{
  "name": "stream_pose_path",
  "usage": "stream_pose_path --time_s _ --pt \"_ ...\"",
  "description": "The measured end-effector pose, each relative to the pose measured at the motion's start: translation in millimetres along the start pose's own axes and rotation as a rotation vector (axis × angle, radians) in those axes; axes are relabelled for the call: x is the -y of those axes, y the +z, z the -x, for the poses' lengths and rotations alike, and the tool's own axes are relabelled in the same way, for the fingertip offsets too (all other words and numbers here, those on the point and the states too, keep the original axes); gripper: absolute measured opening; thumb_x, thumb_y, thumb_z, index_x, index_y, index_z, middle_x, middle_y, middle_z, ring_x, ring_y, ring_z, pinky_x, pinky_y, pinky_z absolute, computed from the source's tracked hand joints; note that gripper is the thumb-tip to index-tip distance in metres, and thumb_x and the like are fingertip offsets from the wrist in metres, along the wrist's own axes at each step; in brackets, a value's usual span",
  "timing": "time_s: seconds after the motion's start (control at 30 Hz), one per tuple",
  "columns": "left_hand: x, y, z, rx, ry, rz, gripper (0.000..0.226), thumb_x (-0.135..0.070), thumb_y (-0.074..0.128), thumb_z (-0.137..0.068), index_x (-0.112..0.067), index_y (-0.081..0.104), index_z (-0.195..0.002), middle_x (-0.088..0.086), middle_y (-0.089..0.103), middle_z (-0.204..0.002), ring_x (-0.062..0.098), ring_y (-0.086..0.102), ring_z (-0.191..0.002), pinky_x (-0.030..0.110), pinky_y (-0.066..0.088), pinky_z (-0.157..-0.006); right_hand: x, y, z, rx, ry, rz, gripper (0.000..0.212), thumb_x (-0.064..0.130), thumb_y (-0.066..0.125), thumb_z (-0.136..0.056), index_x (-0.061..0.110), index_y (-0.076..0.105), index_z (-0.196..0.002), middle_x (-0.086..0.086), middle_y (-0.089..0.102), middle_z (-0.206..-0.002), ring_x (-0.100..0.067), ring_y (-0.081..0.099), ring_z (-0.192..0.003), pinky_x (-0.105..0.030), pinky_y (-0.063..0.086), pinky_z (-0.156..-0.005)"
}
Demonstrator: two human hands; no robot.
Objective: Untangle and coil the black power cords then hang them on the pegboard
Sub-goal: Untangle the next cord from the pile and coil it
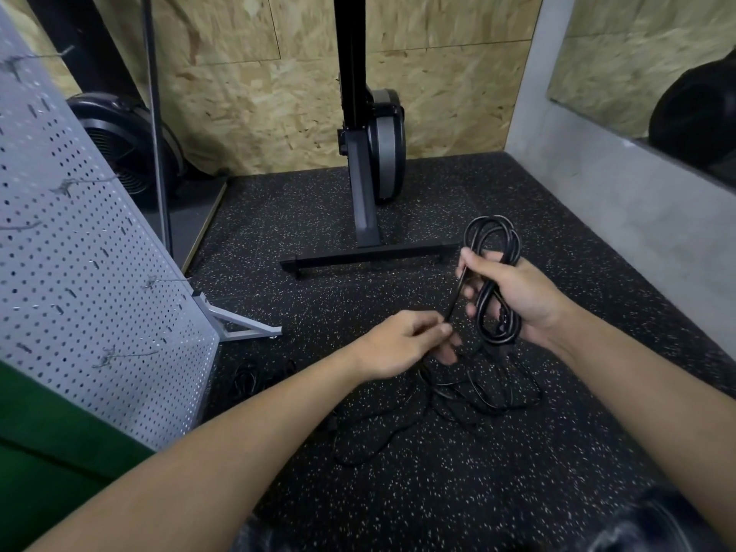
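Gripping the half-wound coil (493,221) mid-loop in my right hand (521,296), left hand (402,340) pinching the free strand (455,296), I judge it light, limp and kink-prone, so best taken near the coil.

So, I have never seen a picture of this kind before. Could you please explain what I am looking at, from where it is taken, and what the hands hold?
No machine is working here, only a person with two bare hands. The single picture comes from a camera worn on the head. It looks forward and down, so both arms reach in from the bottom edge. The right hand holds a coil of black cord in its grip. The left hand pinches a strand that runs up to the coil. More black cords lie tangled on the speckled floor. On the left stands a grey pegboard with wire hooks, where the coils should hang.
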State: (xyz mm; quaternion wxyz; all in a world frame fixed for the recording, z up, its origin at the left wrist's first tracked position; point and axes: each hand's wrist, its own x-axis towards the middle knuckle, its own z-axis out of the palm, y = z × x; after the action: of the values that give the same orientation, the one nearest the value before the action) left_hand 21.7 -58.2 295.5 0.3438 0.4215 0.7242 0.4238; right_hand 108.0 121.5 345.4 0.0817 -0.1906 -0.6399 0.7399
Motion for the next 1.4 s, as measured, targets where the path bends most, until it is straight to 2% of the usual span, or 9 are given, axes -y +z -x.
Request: stream_pose_path --time_s 0.13,0.27,0.37,0.47,0.6,0.7,1.0,1.23,1.4 --pt "13.5 -8.2 -0.1 0.026 0.054 -0.362 0.018 -0.016 0.055 -0.108 -0.019 0.068 -0.12 -0.007 0.076 -0.109 -0.009 0.065 -0.092 0.015 0.05 -0.086 6.6 -7.5 -2.8 -0.056 -0.039 -0.083 0.021 0.031 0.068 -0.1 0.014 0.07 -0.088 -0.005 0.066 -0.086 -0.016 0.061 -0.069 -0.03 0.057 -0.056" --pt "13.3 -10.2 -0.7 -0.012 0.012 -0.343 0.023 -0.027 0.055 -0.109 -0.015 0.074 -0.114 -0.004 0.078 -0.107 0.006 0.075 -0.092 0.03 0.058 -0.092 5.5 -13.1 -5.4 -0.045 0.012 -0.103 0.021 0.033 0.064 -0.101 0.015 0.068 -0.092 -0.008 0.074 -0.092 -0.023 0.073 -0.091 -0.039 0.06 -0.077" --pt "7.6 -3.3 3.0 -0.024 0.014 -0.324 0.033 -0.032 0.05 -0.111 -0.01 0.075 -0.108 -0.001 0.077 -0.091 0.013 0.076 -0.066 0.024 0.058 -0.072 1.0 -9.7 -3.4 -0.019 0.053 -0.172 0.02 0.032 0.06 -0.104 0.014 0.062 -0.097 -0.012 0.074 -0.092 -0.031 0.077 -0.097 -0.048 0.063 -0.085" --pt "0.6 0.6 3.2 -0.11 0.047 -0.352 0.035 -0.035 0.05 -0.111 -0.013 0.075 -0.1 0.007 0.076 -0.08 0.014 0.069 -0.052 0.023 0.053 -0.057 3.7 -4.4 -1.2 -0.022 0.062 -0.27 0.021 0.031 0.057 -0.106 0.011 0.062 -0.101 -0.016 0.075 -0.094 -0.035 0.077 -0.097 -0.052 0.063 -0.087" --pt "-5.1 5.0 -0.6 -0.078 0.075 -0.401 0.036 -0.04 0.052 -0.109 -0.02 0.08 -0.095 0.003 0.075 -0.078 0.019 0.066 -0.063 0.026 0.05 -0.063 2.5 2.0 0.5 0.007 0.11 -0.301 0.029 0.035 0.059 -0.104 0.007 0.065 -0.104 -0.016 0.073 -0.09 -0.032 0.076 -0.091 -0.054 0.063 -0.085" --pt "-6.2 10.9 -3.0 -0.045 0.038 -0.355 0.038 -0.041 0.052 -0.109 -0.021 0.081 -0.094 0.0 0.076 -0.077 0.006 0.066 -0.063 0.017 0.046 -0.063 1.5 4.4 1.2 0.03 0.133 -0.298 0.031 0.038 0.06 -0.102 0.007 0.065 -0.102 -0.012 0.07 -0.083 -0.027 0.075 -0.082 -0.056 0.062 -0.088" --pt "2.8 4.2 -2.5 -0.002 -0.003 -0.333 0.033 -0.043 0.053 -0.108 -0.021 0.078 -0.111 -0.002 0.07 -0.065 0.002 0.049 -0.046 0.017 0.039 -0.05 3.5 0.8 -4.1 -0.102 0.041 -0.217 0.028 0.039 0.062 -0.103 0.012 0.06 -0.095 0.001 0.043 -0.061 -0.014 0.044 -0.053 -0.031 0.048 -0.054" --pt "14.9 -21.2 2.0 -0.088 -0.064 -0.364 0.027 -0.042 0.071 -0.096 -0.017 0.08 -0.091 -0.002 0.065 -0.064 0.0 0.04 -0.037 0.011 0.031 -0.041 10.8 -25.3 -8.3 -0.279 0.007 -0.138 0.026 0.033 0.061 -0.105 0.009 0.059 -0.097 0.002 0.041 -0.057 -0.012 0.038 -0.048 -0.029 0.042 -0.048" --pt "43.9 -29.8 0.8 0.043 -0.255 -0.547 0.021 -0.041 0.076 -0.093 -0.022 0.083 -0.092 -0.005 0.075 -0.078 -0.001 0.062 -0.061 0.016 0.045 -0.061 0.3 -40.0 -9.9 -0.281 0.019 0.055 0.027 0.034 0.059 -0.106 0.007 0.061 -0.101 0.003 0.041 -0.057 -0.011 0.039 -0.047 -0.03 0.041 -0.05"
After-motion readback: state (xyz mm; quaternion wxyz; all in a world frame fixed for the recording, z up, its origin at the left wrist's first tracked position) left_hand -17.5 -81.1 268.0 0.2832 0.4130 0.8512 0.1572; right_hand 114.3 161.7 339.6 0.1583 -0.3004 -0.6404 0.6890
